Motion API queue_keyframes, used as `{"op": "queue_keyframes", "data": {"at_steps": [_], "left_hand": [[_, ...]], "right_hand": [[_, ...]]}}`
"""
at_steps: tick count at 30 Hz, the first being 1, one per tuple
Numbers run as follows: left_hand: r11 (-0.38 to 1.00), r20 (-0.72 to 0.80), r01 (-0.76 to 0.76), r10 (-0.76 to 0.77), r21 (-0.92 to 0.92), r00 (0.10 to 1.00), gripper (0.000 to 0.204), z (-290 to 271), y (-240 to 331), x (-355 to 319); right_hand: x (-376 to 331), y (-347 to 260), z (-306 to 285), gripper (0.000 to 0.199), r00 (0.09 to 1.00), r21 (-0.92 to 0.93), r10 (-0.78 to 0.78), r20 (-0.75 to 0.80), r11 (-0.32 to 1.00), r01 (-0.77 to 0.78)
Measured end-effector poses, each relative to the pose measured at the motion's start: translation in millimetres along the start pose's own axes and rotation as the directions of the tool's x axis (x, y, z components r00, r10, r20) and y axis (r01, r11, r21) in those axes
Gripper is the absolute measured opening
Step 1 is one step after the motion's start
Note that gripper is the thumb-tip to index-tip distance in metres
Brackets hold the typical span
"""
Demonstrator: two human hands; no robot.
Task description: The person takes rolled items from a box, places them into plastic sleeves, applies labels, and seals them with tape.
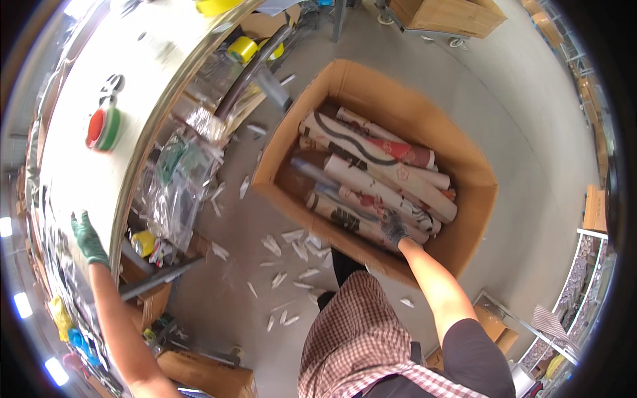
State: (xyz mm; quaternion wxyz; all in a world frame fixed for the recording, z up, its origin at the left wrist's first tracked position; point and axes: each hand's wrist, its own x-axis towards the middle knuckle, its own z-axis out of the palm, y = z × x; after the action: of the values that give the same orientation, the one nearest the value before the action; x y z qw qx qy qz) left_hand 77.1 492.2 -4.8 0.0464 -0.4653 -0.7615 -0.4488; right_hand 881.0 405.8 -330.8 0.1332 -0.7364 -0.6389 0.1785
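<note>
Fingers of the grey-gloved right hand [394, 227] are on printed whitish rolls [361, 182] in the brown cardboard box [378, 83], centre, grip unclear, green-gloved left hand [89, 243] loosely open, far left!

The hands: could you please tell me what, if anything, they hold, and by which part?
The left hand holds nothing visible; the right hand is at the rolls, its grip unclear.

Packing workshop, we judge. We list: long white-topped workbench [142, 86]; large open brown cardboard box [472, 199] of printed cylindrical rolls [431, 198]; brown cardboard carton [451, 16] on wheeled trolley [431, 32]; grey floor [531, 132] strewn with white scraps [271, 245].
</note>
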Motion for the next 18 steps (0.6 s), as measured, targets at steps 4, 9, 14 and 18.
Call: {"op": "queue_keyframes", "data": {"at_steps": [4, 9, 14, 18], "left_hand": [[0.97, 0.295, 0.2, -0.234, 0.141, 0.926, 0.06, -43, -63, 26], [0.977, 0.336, 0.178, -0.207, 0.116, 0.919, 0.058, -11, -36, -3], [0.91, 0.365, -0.114, -0.043, 0.398, 0.93, 0.042, -31, -24, -11], [0.97, 0.331, 0.085, -0.159, 0.228, 0.93, 0.032, 1, 20, -55]], "right_hand": [[-47, -23, 102, 0.076, 0.922, -0.22, 0.309, 0.235, 0.94, -0.26], [22, -2, 112, 0.111, 0.915, -0.385, 0.285, 0.285, 0.908, -0.163], [71, 7, 90, 0.109, 0.784, -0.26, 0.25, 0.569, 0.958, -0.116], [43, -40, 56, 0.097, 0.808, -0.295, 0.284, 0.516, 0.945, -0.144]]}}
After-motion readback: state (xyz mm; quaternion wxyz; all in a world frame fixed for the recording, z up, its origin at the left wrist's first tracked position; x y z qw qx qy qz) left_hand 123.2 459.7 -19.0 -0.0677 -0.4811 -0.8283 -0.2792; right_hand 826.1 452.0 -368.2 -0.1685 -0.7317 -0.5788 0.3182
